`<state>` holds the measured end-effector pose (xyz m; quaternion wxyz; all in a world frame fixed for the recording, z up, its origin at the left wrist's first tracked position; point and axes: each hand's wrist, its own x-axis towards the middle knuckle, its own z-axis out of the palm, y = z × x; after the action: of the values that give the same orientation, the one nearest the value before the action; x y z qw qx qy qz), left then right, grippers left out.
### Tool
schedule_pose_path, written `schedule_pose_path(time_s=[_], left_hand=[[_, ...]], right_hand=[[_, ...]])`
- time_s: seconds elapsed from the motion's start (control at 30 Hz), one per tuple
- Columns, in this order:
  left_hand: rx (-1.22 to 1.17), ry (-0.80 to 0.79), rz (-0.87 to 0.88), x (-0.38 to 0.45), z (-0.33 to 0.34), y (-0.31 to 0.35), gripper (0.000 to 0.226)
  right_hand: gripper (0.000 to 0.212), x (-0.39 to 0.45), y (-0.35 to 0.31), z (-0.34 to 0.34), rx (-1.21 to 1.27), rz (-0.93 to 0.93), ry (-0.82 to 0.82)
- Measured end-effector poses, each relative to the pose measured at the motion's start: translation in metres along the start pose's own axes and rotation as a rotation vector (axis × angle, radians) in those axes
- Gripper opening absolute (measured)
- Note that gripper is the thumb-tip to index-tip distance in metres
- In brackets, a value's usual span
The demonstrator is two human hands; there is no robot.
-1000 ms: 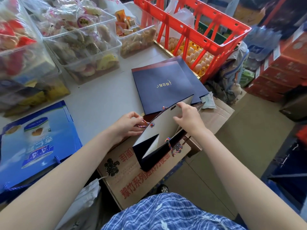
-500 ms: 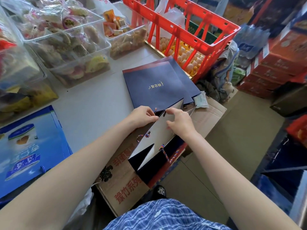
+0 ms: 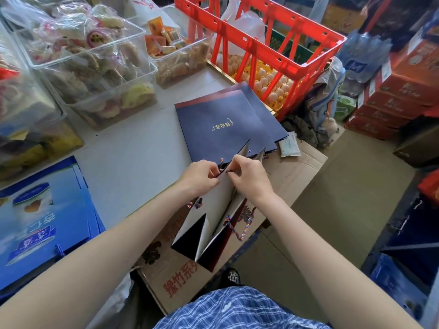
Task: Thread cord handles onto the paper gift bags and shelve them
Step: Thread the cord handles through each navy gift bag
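The open navy gift bag [image 3: 209, 224] lies on its side on the cardboard box [image 3: 297, 176], mouth toward the person. At its far edge the left hand [image 3: 199, 178] pinches the bag's panel with curled fingers, a striped cord end [image 3: 221, 162] showing just beyond them. The right hand [image 3: 249, 176], touching the left, pinches a dark cord tip against the same panel. A second cord handle [image 3: 240, 227] hangs from the bag's near side. Beyond the box, flat navy bags [image 3: 225, 124] are stacked on the white table [image 3: 133, 157], beside the red crate [image 3: 280, 55]
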<state>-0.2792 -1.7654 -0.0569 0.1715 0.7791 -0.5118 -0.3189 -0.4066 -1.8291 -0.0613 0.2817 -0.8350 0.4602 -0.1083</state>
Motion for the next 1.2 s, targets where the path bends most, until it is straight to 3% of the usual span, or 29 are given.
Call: schedule_pose_path(time_s=[0.13,0.23,0.3,0.37,0.47,0.53,0.57,0.7,0.83,0.93,1.03,1.2], left_hand=[[0.039,-0.097,-0.001,-0.005,-0.02,-0.016,0.009],[0.09,-0.3,0.059,-0.007,-0.041,-0.025,0.004],[0.079,-0.325,0.062,-0.005,-0.046,-0.028,0.006],[0.108,-0.249,0.045,-0.002,-0.042,-0.028,0.009],[0.165,0.094,0.074,-0.001,-0.025,-0.027,0.014],[0.054,0.307,0.098,-0.008,-0.015,-0.022,0.007],[-0.007,0.313,0.08,-0.01,-0.012,-0.019,0.008],[-0.106,0.139,-0.06,-0.015,-0.006,-0.008,0.021],[-0.119,-0.038,-0.132,-0.011,-0.015,0.002,0.037],[-0.178,-0.222,-0.191,-0.006,-0.021,0.015,0.052],[-0.229,-0.328,-0.261,-0.003,-0.022,0.018,0.05],[-0.348,-0.309,-0.335,0.0,-0.021,-0.001,0.031]], right_hand=[[0.025,-0.009,-0.005,-0.009,0.186,-0.075,-0.088],[0.025,-0.015,-0.012,-0.018,0.226,-0.135,-0.152],[0.016,-0.016,-0.016,-0.018,0.156,-0.189,-0.131],[0.008,-0.015,-0.017,-0.011,0.081,-0.225,-0.1],[0.007,-0.012,-0.014,-0.003,0.014,-0.192,-0.087],[0.007,-0.013,-0.008,0.0,0.059,-0.156,-0.069],[0.008,-0.014,-0.005,0.0,0.109,-0.13,-0.043],[0.009,-0.017,-0.002,0.0,0.326,-0.067,0.027],[0.009,-0.014,-0.006,0.005,0.234,-0.194,0.121],[0.013,-0.018,-0.008,0.01,0.334,-0.211,0.199],[0.013,-0.023,-0.005,0.009,0.365,-0.241,0.239],[0.01,-0.029,0.0,0.011,0.361,-0.318,0.176]])
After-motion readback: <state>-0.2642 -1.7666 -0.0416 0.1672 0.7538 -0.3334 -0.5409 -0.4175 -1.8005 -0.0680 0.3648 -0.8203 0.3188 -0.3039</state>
